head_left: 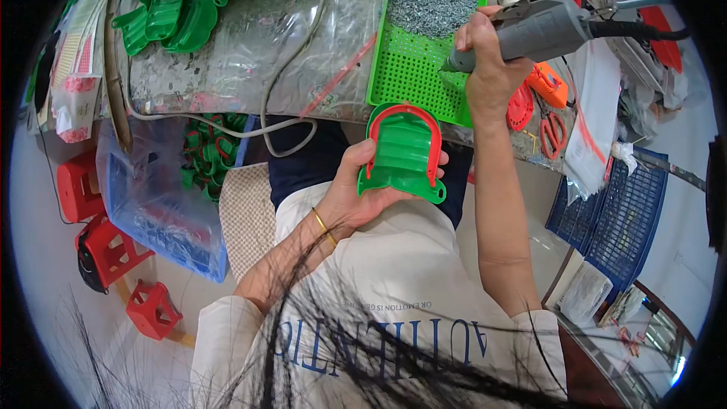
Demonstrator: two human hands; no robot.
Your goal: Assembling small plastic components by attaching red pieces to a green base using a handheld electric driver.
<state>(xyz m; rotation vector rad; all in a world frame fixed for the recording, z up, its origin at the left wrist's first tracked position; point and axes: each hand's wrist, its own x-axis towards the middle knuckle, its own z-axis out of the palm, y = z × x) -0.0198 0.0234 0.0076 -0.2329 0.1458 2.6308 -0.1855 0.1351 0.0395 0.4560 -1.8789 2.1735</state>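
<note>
Beside the near edge of the counter (163, 79), the left hand (352, 189) grasps a green shell (403, 150); beyond and rightward, the right hand (492, 72) clasps a grey driver (545, 28), slanting leftward over a green tray (409, 76).

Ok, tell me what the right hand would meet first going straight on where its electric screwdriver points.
Probably the green perforated tray, tip first: the grey electric screwdriver in the right hand points left over the holes, though its height is unclear.
</note>
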